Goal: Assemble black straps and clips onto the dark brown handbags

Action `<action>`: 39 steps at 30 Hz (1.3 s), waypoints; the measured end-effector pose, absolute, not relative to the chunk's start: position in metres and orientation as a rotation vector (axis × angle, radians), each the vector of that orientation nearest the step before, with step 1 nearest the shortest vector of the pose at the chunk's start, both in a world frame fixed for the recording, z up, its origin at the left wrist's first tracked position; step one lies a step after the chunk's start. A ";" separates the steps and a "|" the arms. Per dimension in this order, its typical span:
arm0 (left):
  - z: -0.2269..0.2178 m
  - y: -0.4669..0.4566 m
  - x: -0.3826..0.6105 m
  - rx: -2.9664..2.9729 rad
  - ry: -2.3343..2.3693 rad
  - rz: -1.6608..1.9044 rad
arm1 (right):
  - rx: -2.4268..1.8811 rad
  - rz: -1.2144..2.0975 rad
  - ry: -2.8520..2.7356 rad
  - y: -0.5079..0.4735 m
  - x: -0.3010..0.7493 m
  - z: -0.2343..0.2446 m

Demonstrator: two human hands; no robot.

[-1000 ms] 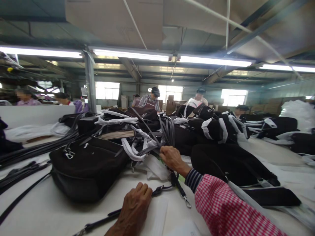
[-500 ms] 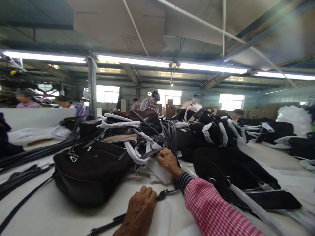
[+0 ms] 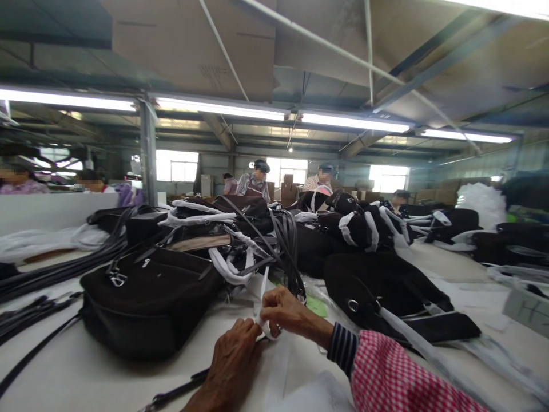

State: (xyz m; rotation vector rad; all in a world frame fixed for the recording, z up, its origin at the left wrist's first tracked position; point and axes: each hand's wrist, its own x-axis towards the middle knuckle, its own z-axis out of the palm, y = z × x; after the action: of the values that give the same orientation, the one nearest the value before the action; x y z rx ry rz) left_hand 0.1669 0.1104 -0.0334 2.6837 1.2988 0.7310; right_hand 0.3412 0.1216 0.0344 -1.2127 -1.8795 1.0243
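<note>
My left hand (image 3: 234, 357) rests as a closed fist on the white table (image 3: 86, 377), over the end of a black strap (image 3: 180, 389) that runs toward the lower left. My right hand (image 3: 285, 312), in a red checked sleeve, is closed in a pinch on a strip of white wrapping paper (image 3: 261, 303) right beside the left knuckles. A dark brown bag (image 3: 150, 297) lies just left of both hands. Grey and black straps (image 3: 287, 240) hang from the pile behind.
Several dark bags with white paper-wrapped handles (image 3: 364, 229) are piled across the table's middle and right. Loose black straps (image 3: 38, 274) lie at the left. A flat black piece (image 3: 433, 329) lies at right. Several people (image 3: 255, 180) work at the far end.
My right hand has drawn back from the strap bundle toward me and now pinches white paper next to my left hand. The camera has shifted slightly right.
</note>
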 end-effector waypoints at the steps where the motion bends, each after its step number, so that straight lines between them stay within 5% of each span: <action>1: -0.032 0.110 0.167 2.656 1.291 0.741 | -1.202 1.027 -1.881 0.121 0.342 0.033; 13: -0.032 0.118 0.163 2.380 1.395 0.865 | -1.105 0.359 -2.189 0.106 0.338 0.030; 24: -0.015 0.127 0.150 1.883 1.211 1.516 | -1.328 0.451 -1.857 0.133 0.388 0.022; 39: -0.025 0.123 0.150 2.068 1.420 1.544 | -1.005 0.319 -2.126 0.182 0.331 0.044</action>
State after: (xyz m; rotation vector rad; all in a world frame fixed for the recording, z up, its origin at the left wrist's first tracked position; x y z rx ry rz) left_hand 0.1505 0.1232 -0.0248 2.0682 1.4199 1.5443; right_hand 0.3306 0.1815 0.0442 -1.0050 -2.1259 0.3189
